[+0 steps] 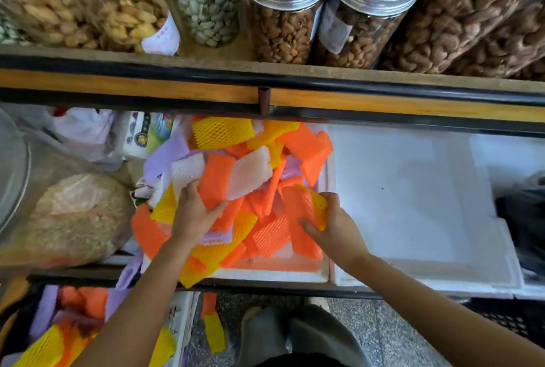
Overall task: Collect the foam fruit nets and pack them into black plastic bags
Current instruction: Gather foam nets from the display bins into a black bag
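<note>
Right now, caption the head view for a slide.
Left hand and right hand grip foam nets in a white box under nut jars.

Both arms bare, reaching forward. Left forearm (132, 307) enters from lower left, angled up and to the right. Left hand (193, 213) is back up, with fingers curled into the foam nets (218, 178) and thumb pointing right. Right forearm (427, 304) enters from lower right, angled up and to the left. Right hand (336, 226) is back up, fingers and thumb gripping an orange-and-yellow net (305, 204). Hands near each other, not touching.
</note>
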The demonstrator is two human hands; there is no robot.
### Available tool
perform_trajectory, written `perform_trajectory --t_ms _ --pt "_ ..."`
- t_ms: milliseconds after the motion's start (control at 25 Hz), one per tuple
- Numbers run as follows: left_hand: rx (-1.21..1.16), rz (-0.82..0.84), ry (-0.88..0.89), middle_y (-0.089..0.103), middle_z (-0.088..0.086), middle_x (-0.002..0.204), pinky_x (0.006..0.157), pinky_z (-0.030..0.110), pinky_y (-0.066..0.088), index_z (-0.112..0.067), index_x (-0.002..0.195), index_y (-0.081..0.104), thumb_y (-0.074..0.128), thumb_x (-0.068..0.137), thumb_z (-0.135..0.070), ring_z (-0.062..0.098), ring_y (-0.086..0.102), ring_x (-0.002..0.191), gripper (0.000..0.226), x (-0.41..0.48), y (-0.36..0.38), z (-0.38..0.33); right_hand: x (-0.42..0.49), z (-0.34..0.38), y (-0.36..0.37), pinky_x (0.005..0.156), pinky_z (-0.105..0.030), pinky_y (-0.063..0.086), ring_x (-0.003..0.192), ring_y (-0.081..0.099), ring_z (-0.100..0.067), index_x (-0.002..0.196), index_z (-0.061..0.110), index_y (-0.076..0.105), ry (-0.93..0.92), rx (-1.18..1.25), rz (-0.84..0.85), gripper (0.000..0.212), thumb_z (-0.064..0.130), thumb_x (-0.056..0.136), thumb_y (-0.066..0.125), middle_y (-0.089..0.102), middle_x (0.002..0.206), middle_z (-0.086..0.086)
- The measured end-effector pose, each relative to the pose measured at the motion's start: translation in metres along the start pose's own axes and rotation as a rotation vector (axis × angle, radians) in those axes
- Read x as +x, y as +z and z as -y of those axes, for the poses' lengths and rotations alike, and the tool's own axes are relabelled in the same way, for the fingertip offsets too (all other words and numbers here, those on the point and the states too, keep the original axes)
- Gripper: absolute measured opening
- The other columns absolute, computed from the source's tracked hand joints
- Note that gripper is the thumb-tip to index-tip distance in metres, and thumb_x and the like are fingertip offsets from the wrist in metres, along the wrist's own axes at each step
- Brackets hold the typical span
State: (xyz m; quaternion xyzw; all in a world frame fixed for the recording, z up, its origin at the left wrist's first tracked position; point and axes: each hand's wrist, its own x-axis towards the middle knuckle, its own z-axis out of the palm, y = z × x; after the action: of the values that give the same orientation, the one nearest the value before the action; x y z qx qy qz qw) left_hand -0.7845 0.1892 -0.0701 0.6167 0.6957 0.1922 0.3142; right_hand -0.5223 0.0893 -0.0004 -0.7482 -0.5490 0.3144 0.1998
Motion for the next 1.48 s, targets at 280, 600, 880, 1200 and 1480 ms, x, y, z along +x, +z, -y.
perform_trajectory --t_ms 280,600,880,1200,1480 --pt "-0.206 -0.211 0.043 0.053 0.015 0.099 0.067 0.025 0.032 0.0 0.106 0.051 0.058 0.087 -0.005 0.028 0.053 0.087 0.021 -0.04 -0.013 -0.033 -0.004 0.023 0.008 0.08 -0.04 0.043 0.112 0.052 -0.034 0.132 0.009 0.029 0.019 -0.183 -0.063 0.055 0.036 0.092 0.054 0.054 0.121 -0.014" --pt "-0.305 0.103 0.413 0.045 -0.012 0.128 0.101 0.003 0.022 -0.01 0.132 0.051 0.042 0.078 -0.027 0.003 0.04 0.122 0.057 -0.107 0.017 -0.083 -0.019 0.067 0.025 0.077 -0.002 0.033 0.107 0.047 -0.009 0.13 0.002 0.03 0.038 0.304 -0.097 0.062 0.025 0.086 0.067 0.046 0.11 0.004" --pt "-0.196 0.141 0.501 0.064 0.003 0.112 0.091 0.028 0.043 -0.012 0.116 0.06 0.056 0.084 -0.008 0.021 0.06 0.106 0.032 -0.068 0.006 -0.062 -0.024 0.034 0.016 0.078 -0.032 0.046 0.099 0.059 -0.028 0.121 0.0 0.035 0.241 0.296 -0.159 0.054 0.025 0.085 0.067 0.057 0.111 -0.012" --pt "0.291 0.008 0.419 0.059 0.018 0.11 0.08 0.044 0.044 -0.004 0.106 0.059 0.069 0.079 -0.02 0.038 0.054 0.106 0.034 0.017 0.014 -0.058 -0.038 0.024 0.011 0.077 -0.035 0.047 0.097 0.061 -0.027 0.125 0.007 0.031 0.194 0.174 -0.124 0.059 0.034 0.085 0.066 0.055 0.103 -0.002" --pt "0.083 -0.046 0.523 0.058 0.011 0.087 0.06 0.031 0.033 -0.007 0.092 0.053 0.054 0.086 -0.022 0.032 0.058 0.081 0.016 -0.052 -0.002 -0.081 -0.019 0.034 0.013 0.082 -0.039 0.048 0.105 0.058 -0.031 0.122 0.001 0.032 0.304 0.277 -0.208 0.058 0.036 0.088 0.062 0.056 0.114 -0.013"
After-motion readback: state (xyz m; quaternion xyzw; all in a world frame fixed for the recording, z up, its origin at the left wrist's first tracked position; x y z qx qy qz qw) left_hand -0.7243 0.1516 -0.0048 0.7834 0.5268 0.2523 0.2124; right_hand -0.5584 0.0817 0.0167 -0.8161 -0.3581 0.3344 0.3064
